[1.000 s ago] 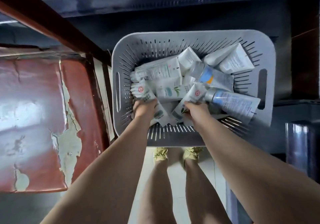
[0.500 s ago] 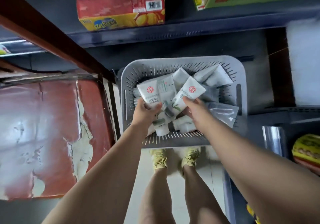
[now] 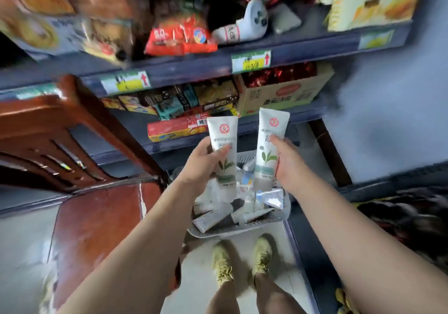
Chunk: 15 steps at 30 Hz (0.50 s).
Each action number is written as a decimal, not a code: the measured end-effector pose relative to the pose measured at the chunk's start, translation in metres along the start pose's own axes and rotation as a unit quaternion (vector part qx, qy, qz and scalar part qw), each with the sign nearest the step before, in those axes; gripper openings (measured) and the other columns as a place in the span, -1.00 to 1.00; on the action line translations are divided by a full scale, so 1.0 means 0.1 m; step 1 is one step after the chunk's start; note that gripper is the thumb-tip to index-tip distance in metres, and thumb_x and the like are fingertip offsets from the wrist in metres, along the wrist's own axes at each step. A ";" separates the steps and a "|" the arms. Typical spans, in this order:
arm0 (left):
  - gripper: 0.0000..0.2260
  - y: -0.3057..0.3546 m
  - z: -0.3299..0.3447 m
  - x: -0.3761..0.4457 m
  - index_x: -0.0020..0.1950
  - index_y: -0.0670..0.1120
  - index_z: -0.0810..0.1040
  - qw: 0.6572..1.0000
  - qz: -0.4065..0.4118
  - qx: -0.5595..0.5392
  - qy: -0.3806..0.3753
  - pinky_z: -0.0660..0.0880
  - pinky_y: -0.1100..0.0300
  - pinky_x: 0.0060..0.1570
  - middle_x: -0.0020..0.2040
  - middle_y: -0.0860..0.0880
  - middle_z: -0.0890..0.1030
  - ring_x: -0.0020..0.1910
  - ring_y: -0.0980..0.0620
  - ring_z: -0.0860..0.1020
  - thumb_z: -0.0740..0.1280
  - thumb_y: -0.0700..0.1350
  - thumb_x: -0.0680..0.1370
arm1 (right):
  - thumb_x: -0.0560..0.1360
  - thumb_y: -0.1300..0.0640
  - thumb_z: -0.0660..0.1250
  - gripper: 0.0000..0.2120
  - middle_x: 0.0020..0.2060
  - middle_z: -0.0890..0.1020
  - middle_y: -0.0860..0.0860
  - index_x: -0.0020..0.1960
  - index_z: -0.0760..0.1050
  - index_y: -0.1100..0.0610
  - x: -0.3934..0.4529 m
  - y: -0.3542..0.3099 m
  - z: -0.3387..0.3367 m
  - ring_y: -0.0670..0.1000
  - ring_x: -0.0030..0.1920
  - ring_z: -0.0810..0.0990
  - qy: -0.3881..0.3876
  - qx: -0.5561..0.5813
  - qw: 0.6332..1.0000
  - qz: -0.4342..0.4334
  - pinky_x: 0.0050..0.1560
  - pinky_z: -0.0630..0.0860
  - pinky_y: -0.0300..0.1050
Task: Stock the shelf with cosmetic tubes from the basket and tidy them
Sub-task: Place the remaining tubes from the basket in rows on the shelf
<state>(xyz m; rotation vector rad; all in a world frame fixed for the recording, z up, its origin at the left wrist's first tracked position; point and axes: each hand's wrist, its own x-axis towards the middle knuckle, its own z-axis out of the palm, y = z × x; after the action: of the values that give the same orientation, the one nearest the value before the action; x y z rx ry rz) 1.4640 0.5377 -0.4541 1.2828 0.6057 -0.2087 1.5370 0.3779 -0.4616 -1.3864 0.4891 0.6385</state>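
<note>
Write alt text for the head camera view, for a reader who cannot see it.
A person's left hand and right hand each hold a white tube, the left tube and the right tube, upright above a grey basket of more tubes. Behind are blurred blue shelves of snacks; a wooden chair stands at left.

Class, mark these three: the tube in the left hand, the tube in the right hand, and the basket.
Left-hand tube (image 3: 222,129): head view, on its red emblem.
Right-hand tube (image 3: 273,122): head view, on its red emblem.
Basket (image 3: 228,233): head view, on its near rim.
</note>
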 end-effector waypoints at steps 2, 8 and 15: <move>-0.86 0.32 0.08 -0.21 0.01 0.08 0.50 0.999 0.024 0.018 -0.017 0.50 0.09 -0.12 -0.07 0.03 0.61 -0.11 0.01 0.57 0.29 -0.17 0.55 | 0.53 0.08 0.26 -0.94 -0.14 0.58 0.09 -0.04 0.45 0.06 -0.34 -0.27 -0.03 0.08 -0.17 0.57 -0.005 0.005 1.000 -0.029 -0.05 0.53 -0.01; -0.86 1.06 0.49 -0.77 0.02 0.05 0.50 0.991 0.083 0.076 -0.076 0.48 0.08 -0.08 -0.05 0.03 0.62 -0.07 -0.01 0.57 0.30 -0.18 0.53 | 0.56 0.15 0.22 -0.94 -0.21 0.56 0.03 0.00 0.45 0.10 -1.26 -0.87 -0.14 -0.01 -0.24 0.54 -0.007 0.051 0.992 -0.111 -0.21 0.46 -0.12; -0.85 1.60 1.16 -1.34 0.04 0.00 0.55 0.968 0.167 0.070 -0.173 0.57 0.15 -0.20 -0.14 0.07 0.68 -0.18 0.07 0.64 0.29 -0.22 0.54 | 0.55 0.17 0.25 -0.95 -0.05 0.62 0.08 -0.04 0.47 0.05 -2.10 -1.34 -0.44 0.08 -0.08 0.60 0.013 0.054 0.973 -0.223 0.04 0.54 0.05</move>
<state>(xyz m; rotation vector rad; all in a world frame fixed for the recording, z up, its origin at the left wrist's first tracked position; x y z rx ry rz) 1.4638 0.4504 -0.2311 1.4227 0.0738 -0.1916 1.4735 0.2992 -0.2298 -1.3445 0.2149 0.2236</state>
